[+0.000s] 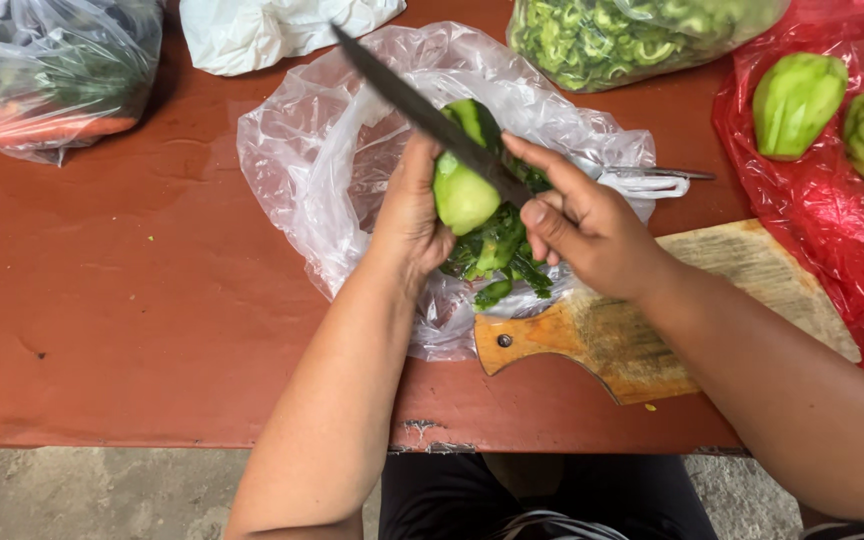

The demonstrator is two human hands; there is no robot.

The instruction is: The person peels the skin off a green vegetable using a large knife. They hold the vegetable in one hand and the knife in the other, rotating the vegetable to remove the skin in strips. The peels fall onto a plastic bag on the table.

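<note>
Two hands over a clear plastic bag (322, 170) on the red surface (132, 300). Left hand (410, 212) closed around a green gourd (464, 190), half peeled, held above a heap of dark green peelings (497, 260) in the bag. Right hand (587, 225) gripped shut on a long dark knife (412, 100), blade lying across the gourd's top. Wooden cutting board (652, 330) just beside the bag, under the right wrist. Two peeled gourds (797, 100) on a red bag (832, 220), far right.

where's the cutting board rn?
In the head view the wooden cutting board lies on the red table at lower right, under the right hand and forearm, its handle end touching the clear plastic bag with the peels.
</note>
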